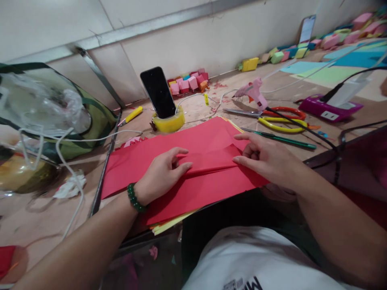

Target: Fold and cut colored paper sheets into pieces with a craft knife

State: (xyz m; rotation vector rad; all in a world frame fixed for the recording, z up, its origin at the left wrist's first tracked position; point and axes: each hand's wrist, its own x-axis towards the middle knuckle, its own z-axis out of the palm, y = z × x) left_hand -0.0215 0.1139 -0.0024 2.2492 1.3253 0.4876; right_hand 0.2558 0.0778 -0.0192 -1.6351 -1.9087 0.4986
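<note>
Far left of the folded red sheet (pixel 211 159), a green-trimmed bag (pixel 96 133) on the bench (pixel 198 110). Nearer, beyond the sheet's left end, a yellow-handled cutter (pixel 134 114). Behind the sheet and to its left, a dark-screened phone (pixel 159 92) propped in a roll of yellow tape (pixel 171 123).

At the sheet's left end, left hand (pixel 165 173) with grip open, thumb and forefinger parted, and a green bead bracelet (pixel 135 198) at the wrist. Under the sheet, a stack of red paper (pixel 123 173). Along the sheet's near edge, a shadow line, so perhaps not pressed flat. For a crisp fold, best to square both ends first, steady one end, then press along the crease from the middle outward; with hasty pressing, likely a skewed line.

Behind the sheet's right end, scissors (pixel 250 113) and a pink glue gun (pixel 255 94). Right at that end, right hand (pixel 263 155), thumb on the edge; cannot tell whether pinching or merely touching. Right of the sheet, a green pen (pixel 290 139); farther right, a purple power strip (pixel 317 106).
</note>
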